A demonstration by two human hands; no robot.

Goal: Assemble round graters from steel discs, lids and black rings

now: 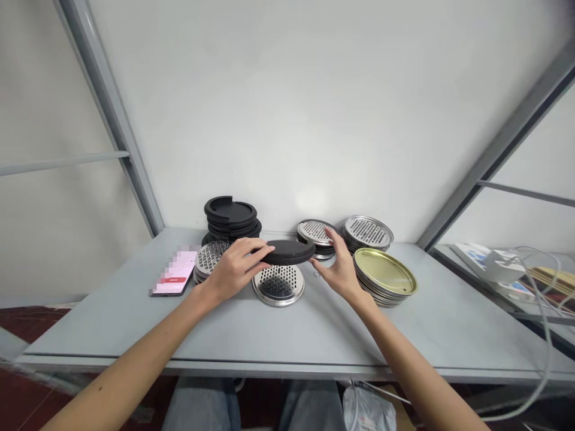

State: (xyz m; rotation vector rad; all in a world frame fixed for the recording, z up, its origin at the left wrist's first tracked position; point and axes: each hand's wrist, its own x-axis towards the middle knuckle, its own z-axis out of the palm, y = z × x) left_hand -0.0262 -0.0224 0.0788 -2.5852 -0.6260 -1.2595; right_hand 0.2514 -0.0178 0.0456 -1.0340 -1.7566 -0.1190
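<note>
My left hand (238, 265) pinches the left edge of a black round base (287, 251), held nearly level above the table. My right hand (340, 266) is open at the base's right edge, thumb and fingers spread apart; whether the thumb touches the rim I cannot tell. Below the base lies a round metal grater plate (279, 287) with punched holes, partly hidden by it. Beside my left hand, more grater plates (211, 257) are stacked, partly covered by the hand. Close to my right hand is a stack of gold-coloured round lids (385, 270).
Several black round bases (230, 215) are piled at the back left. Two stacks of metal grater plates (317, 230) and slotted plates (368, 232) stand by the wall. A phone (176, 272) lies at left. Cables and boxes (494, 272) fill a shelf at right.
</note>
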